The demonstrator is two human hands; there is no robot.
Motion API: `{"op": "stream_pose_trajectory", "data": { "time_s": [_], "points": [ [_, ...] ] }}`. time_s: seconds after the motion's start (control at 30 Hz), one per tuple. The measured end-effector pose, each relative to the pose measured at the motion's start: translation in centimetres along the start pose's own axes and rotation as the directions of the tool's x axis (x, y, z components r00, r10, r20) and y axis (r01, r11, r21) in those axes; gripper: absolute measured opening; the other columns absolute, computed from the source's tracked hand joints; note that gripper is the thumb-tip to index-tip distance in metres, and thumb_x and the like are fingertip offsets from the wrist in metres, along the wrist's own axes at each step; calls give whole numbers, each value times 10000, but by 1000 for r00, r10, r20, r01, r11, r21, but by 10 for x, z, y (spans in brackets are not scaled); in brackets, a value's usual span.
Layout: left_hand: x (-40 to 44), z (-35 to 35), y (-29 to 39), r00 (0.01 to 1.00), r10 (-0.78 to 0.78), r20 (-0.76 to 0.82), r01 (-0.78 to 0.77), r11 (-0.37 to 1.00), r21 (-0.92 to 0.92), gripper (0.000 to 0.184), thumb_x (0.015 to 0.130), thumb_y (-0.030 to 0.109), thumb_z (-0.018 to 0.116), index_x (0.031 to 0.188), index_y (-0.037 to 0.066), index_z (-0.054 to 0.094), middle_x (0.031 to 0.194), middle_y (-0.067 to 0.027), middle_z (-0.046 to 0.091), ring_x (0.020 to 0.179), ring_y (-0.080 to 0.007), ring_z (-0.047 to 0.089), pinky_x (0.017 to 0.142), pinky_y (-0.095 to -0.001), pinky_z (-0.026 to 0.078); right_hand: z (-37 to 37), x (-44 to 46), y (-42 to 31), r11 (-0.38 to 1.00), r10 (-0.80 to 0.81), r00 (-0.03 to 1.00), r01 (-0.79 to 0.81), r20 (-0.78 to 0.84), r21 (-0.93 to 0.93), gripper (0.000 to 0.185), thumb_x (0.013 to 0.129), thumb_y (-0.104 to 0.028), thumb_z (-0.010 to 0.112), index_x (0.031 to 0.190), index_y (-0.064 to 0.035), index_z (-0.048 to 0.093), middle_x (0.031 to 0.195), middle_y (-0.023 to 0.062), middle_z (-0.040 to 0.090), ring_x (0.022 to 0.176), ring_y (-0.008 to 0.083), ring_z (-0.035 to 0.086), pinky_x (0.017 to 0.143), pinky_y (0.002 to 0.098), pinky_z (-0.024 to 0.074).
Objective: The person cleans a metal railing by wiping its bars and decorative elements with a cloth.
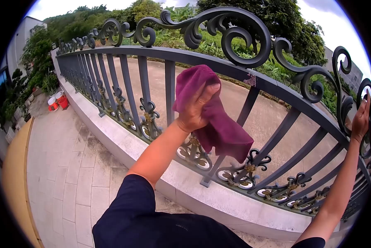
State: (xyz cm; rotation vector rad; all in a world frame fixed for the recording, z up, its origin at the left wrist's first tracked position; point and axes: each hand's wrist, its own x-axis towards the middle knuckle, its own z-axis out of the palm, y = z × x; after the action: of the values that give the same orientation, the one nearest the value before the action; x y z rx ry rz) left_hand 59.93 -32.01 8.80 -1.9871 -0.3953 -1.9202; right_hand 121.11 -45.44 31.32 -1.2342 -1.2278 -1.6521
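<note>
My left hand [197, 108] is closed on a purple cloth [227, 130], which bunches above the fingers and hangs down to the lower right. Behind the cloth run the top rail [284, 88] and upright bars of a dark grey metal fence. Whether the cloth touches the metal, I cannot tell. Far to the right, my right hand [361, 120] is raised against an iron scroll [363, 87] on top of the fence, its fingers closed about the scroll's edge and partly hidden. A patterned mark [250, 79] shows on the rail right of the cloth.
The fence stands on a low pale ledge [123, 145], with curled ornaments [150, 118] between its bars. Tiled paving [72, 182] lies at left. Red and white buckets [61, 100] sit by plants farther along. Beyond the fence are a concrete road and greenery.
</note>
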Motion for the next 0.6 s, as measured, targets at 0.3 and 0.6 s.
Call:
{"op": "stream_pose_trajectory", "data": {
  "time_s": [0.3,0.6],
  "points": [
    [10,-113,-132,717,-526,-458,484,848,-216,483,1010,270,630,1431,38,573,1377,-124,591,1252,-238,542,1055,-354,427,-8,14,-20,993,-104,988,96,-118,-68,369,1108,-214,453,1399,-39,596,1319,190,669,1165,327,661,997,402,503],
    [90,-147,-185,389,-860,-331,678,510,-528,439,1057,318,555,1421,73,566,1249,-88,609,1075,-188,562,921,-324,455,-17,23,-36,989,-133,981,122,-140,-81,368,1088,-193,452,1324,41,611,1271,248,663,1150,406,634,1005,473,483]
  ]
}}
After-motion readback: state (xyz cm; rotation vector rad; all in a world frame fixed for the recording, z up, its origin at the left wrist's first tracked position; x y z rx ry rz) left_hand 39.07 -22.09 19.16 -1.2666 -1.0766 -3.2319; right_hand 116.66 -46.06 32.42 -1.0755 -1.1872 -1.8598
